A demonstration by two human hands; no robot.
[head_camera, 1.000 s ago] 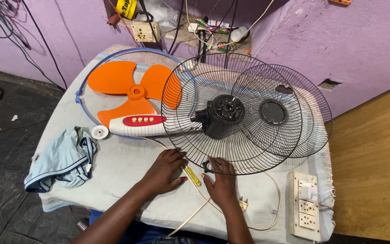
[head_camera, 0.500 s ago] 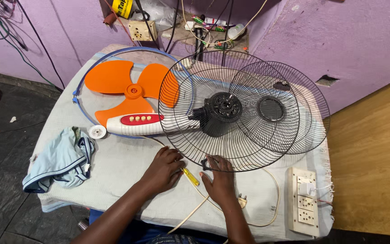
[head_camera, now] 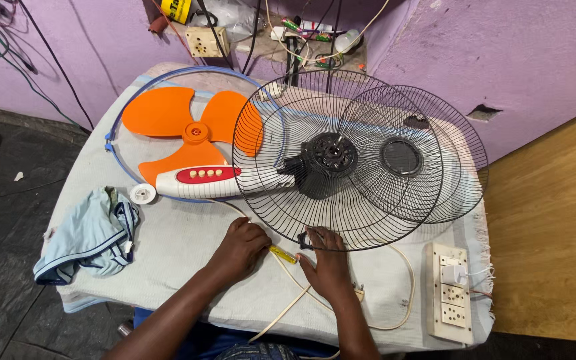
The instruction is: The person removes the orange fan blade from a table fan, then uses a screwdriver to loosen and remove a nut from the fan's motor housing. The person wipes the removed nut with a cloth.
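A black wire fan guard [head_camera: 281,173] with the motor [head_camera: 325,160] at its centre lies on the cloth-covered table [head_camera: 181,247]. My left hand [head_camera: 240,245] is closed around a yellow-handled screwdriver [head_camera: 281,253] just below the guard's near rim. My right hand [head_camera: 327,261] pinches a small black clip on that rim with its fingertips. A second black guard [head_camera: 435,160] overlaps the first on the right. The orange fan blade [head_camera: 188,127] and the white control stem with red button panel [head_camera: 201,179] lie to the left.
A blue plastic ring [head_camera: 118,167] circles the blade. A light blue rag [head_camera: 91,237] lies at the left, a small white cap [head_camera: 143,194] beside it. A white cable [head_camera: 288,307] runs to a switch board [head_camera: 453,290] at the right. Purple walls and a cluttered wired shelf [head_camera: 288,30] stand behind.
Both hands have stayed at the guard's near rim with hardly any shift. The view has drifted slightly.
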